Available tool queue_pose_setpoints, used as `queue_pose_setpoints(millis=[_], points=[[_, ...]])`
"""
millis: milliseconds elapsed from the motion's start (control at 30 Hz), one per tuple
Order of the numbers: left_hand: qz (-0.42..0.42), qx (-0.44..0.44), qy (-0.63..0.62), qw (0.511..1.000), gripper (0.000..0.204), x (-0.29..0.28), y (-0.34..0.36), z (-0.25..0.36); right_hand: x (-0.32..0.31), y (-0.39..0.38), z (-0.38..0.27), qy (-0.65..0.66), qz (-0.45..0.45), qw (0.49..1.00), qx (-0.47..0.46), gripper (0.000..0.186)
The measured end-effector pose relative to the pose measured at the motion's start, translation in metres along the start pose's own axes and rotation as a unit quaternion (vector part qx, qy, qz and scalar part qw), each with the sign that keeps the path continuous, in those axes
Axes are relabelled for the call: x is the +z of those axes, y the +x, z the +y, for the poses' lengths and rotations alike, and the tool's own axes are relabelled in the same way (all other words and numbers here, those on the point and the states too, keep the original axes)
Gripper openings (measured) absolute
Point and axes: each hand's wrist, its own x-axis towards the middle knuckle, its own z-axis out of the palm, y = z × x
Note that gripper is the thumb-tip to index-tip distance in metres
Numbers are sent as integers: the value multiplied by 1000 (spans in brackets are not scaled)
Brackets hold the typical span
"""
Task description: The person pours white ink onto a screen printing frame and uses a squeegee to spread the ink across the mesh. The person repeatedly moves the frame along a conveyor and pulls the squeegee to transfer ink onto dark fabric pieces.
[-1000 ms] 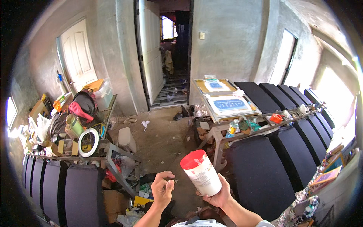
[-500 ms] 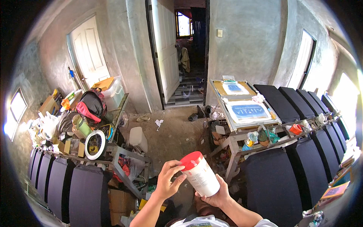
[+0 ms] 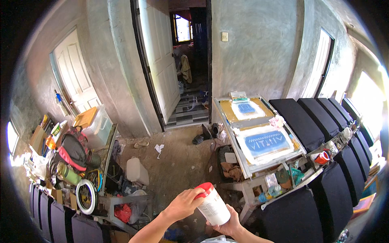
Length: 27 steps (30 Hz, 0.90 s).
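Your left hand (image 3: pixel 182 205) was curled over the round red plastic lid (image 3: pixel 206 188), its fingers bent across the top edge. Your right hand (image 3: pixel 230 224) gripped the white cylindrical jar (image 3: pixel 214 210) low on its right side, near the base. The jar was off the ground between your 2 hands, tilted with its lid end toward your left hand, and the lid sat on it.

Ahead and to the right of your right hand lay a clear plastic bottle (image 3: pixel 264 197); beyond it was a large blue patterned rectangle bordered in white (image 3: pixel 265 145), with a smaller blue rectangle (image 3: pixel 246 108) behind. Right of your right hand stretched wide black fabric-covered panels (image 3: pixel 291 210), with a red plastic cup (image 3: pixel 321 158) farther off.

Ahead and to the left of your left hand, a white rounded plastic container (image 3: pixel 137 172) stood on the floor. Well left of that hand, a white ring (image 3: pixel 87 210) was beside a green cylinder (image 3: pixel 69 174).
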Motion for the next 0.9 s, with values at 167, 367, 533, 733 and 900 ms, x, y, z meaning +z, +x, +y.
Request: queue_pose_setpoints(millis=[167, 367, 533, 733, 900], points=[[54, -61, -56, 995, 22, 6, 36, -57, 12, 40, -53, 2, 7, 999, -34, 69], [73, -216, 67, 971, 12, -2, 38, -134, 39, 87, -110, 2, -14, 996, -89, 70], [43, -255, -79, 963, 49, -9, 67, -185, 52, 122, -146, -79, 74, 984, -141, 67], [-22, -22, -250, 968, 83, -21, 139, -241, 69, 185, -174, -129, 75, 984, -97, 63], [-56, 58, -111, 990, 85, -54, 173, -308, 110, 267, -199, -108, 76, 991, -29, 61]])
